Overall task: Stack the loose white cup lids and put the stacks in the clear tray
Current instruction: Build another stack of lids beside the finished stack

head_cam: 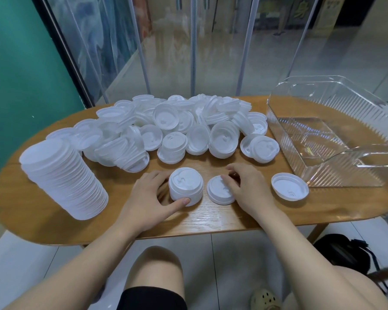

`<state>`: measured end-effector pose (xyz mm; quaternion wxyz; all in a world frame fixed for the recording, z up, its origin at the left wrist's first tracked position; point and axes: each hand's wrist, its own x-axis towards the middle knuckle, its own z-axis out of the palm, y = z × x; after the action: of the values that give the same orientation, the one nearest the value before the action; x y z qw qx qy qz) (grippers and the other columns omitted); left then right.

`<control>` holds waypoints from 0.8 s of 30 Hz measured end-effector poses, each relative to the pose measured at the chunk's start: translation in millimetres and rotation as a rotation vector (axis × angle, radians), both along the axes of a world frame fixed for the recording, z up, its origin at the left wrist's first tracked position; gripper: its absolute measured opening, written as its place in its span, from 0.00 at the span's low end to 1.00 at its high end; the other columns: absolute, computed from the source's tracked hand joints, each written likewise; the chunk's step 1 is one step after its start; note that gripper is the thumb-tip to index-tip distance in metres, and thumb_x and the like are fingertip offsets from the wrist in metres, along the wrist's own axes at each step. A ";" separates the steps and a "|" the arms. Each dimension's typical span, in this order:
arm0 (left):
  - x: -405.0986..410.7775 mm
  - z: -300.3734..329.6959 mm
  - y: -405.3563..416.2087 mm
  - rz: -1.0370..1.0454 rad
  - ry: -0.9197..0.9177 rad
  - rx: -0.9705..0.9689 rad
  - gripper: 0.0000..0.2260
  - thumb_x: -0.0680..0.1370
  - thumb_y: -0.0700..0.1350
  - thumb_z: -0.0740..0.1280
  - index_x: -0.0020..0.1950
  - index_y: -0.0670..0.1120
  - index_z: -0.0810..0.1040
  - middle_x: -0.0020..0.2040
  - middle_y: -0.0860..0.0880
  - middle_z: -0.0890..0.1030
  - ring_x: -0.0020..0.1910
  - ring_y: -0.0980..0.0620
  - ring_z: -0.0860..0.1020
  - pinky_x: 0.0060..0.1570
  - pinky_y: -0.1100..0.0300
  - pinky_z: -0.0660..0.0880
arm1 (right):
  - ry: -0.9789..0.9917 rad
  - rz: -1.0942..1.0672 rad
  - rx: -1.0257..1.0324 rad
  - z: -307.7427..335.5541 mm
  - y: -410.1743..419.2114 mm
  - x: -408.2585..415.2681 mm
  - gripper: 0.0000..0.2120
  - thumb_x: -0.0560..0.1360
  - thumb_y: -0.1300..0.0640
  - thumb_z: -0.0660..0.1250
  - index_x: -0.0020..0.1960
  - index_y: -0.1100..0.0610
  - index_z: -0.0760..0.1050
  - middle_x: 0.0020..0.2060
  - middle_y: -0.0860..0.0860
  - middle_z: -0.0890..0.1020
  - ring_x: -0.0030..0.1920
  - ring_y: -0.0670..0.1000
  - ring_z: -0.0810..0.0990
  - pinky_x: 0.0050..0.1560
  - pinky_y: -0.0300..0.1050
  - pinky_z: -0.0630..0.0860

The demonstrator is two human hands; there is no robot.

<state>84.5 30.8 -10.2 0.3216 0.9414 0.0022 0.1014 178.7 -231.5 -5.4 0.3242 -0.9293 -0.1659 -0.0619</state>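
A short stack of white lids (185,185) stands near the table's front edge, and my left hand (151,195) grips it, thumb at the front and fingers behind. Just to its right lies a single lid (218,193), which my right hand (246,186) pinches at its right rim. A tall leaning stack of lids (63,180) stands at the left. A big heap of loose lids (177,126) covers the middle and back of the table. The clear tray (323,104) sits at the right with nothing in it.
One upturned lid (289,186) lies between my right hand and the tray's near corner. The oval wooden table (211,218) ends close in front of my knees. A black bag (343,253) sits on the floor at the right; glass panels stand behind the table.
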 end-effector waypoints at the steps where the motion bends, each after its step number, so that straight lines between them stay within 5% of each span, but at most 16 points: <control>1: 0.0 0.0 0.0 -0.001 -0.001 0.002 0.34 0.68 0.77 0.68 0.71 0.66 0.72 0.61 0.67 0.75 0.61 0.61 0.72 0.65 0.51 0.72 | 0.008 0.017 0.011 2.6 0.2 -1.1 0.18 0.81 0.44 0.67 0.66 0.52 0.79 0.57 0.47 0.83 0.57 0.50 0.80 0.60 0.52 0.78; 6: 0.2 0.0 1.0 -0.005 -0.007 0.005 0.35 0.68 0.76 0.70 0.72 0.65 0.72 0.61 0.67 0.75 0.61 0.61 0.72 0.65 0.51 0.72 | 0.145 0.229 -0.090 20.5 -11.1 -11.4 0.37 0.70 0.28 0.68 0.73 0.45 0.72 0.65 0.42 0.77 0.66 0.45 0.73 0.68 0.50 0.72; 9: 0.5 -0.4 1.1 -0.006 -0.008 0.004 0.35 0.68 0.76 0.71 0.71 0.65 0.73 0.60 0.67 0.75 0.61 0.61 0.72 0.65 0.51 0.72 | 0.123 0.275 -0.193 21.0 -17.9 -11.6 0.34 0.70 0.36 0.76 0.72 0.45 0.73 0.64 0.41 0.76 0.66 0.46 0.73 0.69 0.50 0.71; 12: 0.2 -0.9 1.4 -0.002 -0.010 0.003 0.34 0.69 0.75 0.71 0.71 0.64 0.73 0.60 0.67 0.75 0.61 0.60 0.72 0.65 0.52 0.73 | 0.093 0.269 -0.051 25.7 -17.2 -9.5 0.29 0.71 0.41 0.77 0.70 0.47 0.76 0.62 0.41 0.77 0.63 0.44 0.75 0.67 0.48 0.73; 17: -0.1 -0.5 0.5 0.002 -0.016 0.001 0.33 0.69 0.74 0.72 0.71 0.64 0.74 0.61 0.66 0.75 0.62 0.60 0.72 0.65 0.53 0.72 | -0.022 0.233 0.211 36.6 -2.0 -14.2 0.25 0.72 0.39 0.75 0.65 0.48 0.79 0.59 0.41 0.79 0.61 0.42 0.77 0.64 0.42 0.73; 24: 0.2 -0.4 -1.0 0.007 -0.023 -0.004 0.32 0.68 0.73 0.73 0.69 0.64 0.75 0.59 0.66 0.76 0.61 0.60 0.72 0.64 0.52 0.72 | -0.012 0.359 0.185 28.9 39.1 -27.1 0.26 0.73 0.40 0.76 0.67 0.49 0.79 0.60 0.40 0.75 0.60 0.36 0.74 0.58 0.24 0.67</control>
<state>84.8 29.9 -10.6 0.3230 0.9396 0.0018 0.1135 151.6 -192.3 23.5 0.4129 -0.8508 -0.3242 -0.0236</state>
